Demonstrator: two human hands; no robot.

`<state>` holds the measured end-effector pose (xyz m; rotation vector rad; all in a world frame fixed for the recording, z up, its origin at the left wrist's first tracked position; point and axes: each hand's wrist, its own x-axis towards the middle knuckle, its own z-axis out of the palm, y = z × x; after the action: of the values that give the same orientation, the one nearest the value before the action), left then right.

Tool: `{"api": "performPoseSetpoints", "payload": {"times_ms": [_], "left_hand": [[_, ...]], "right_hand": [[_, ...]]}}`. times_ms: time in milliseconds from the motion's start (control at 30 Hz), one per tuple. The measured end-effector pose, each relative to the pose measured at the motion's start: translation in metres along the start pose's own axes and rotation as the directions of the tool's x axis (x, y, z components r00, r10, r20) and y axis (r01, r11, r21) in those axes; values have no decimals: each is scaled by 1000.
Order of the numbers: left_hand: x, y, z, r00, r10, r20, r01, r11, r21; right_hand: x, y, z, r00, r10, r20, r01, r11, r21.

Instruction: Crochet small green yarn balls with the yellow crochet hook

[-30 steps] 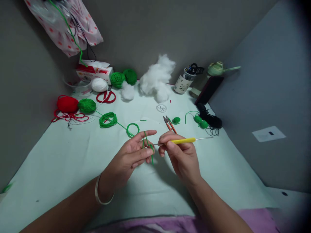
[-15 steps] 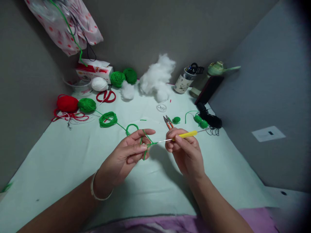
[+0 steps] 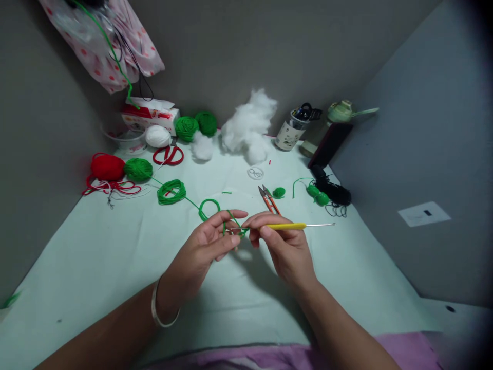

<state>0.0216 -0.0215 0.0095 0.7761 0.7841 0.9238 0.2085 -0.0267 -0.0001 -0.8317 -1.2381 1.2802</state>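
Observation:
My left hand [image 3: 210,241] pinches a small piece of green yarn [image 3: 243,232] between thumb and fingers, with a strand looped over its raised index finger. A crochet hook [image 3: 287,226] with a yellow handle lies in my right hand [image 3: 287,246], whose fingers are closed on it. One metal end passes through the green yarn at my left fingertips; the other points out to the right. From my left hand the strand runs back by a loose green loop [image 3: 209,209] and a coil [image 3: 171,192] to a green yarn ball [image 3: 138,169].
Orange-handled thread snips [image 3: 269,199] and a small green crocheted piece [image 3: 279,193] lie just beyond my right hand. Further back are white stuffing [image 3: 248,126], red scissors [image 3: 168,155], a red yarn ball [image 3: 108,167], a cup of tools [image 3: 290,131] and black yarn [image 3: 335,190].
My right hand has moved left, close to my left fingertips. The hook has swung nearer level and its tip now reaches through the green yarn into the left hand's space.

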Motion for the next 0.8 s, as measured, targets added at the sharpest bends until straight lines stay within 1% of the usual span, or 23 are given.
{"api": "performPoseSetpoints", "payload": {"times_ms": [167,333,467,800], "left_hand": [[1,0,1,1000,29,-7,-29,999,-37],[1,0,2,999,5,-34,-5,1000,13],[2,-1,1,999,18,-36,-18,1000,15],[0,0,2,999,-28,-28,27,998,-53]], "right_hand": [[0,1,2,999,-36,-15,36,998,-49],[-1,0,6,996,-81,-22,78,990,-118],[0,-2,8,994,-104,-16,100,983,-151],[-2,0,7,995,-101,3,100,988,-121]]}}
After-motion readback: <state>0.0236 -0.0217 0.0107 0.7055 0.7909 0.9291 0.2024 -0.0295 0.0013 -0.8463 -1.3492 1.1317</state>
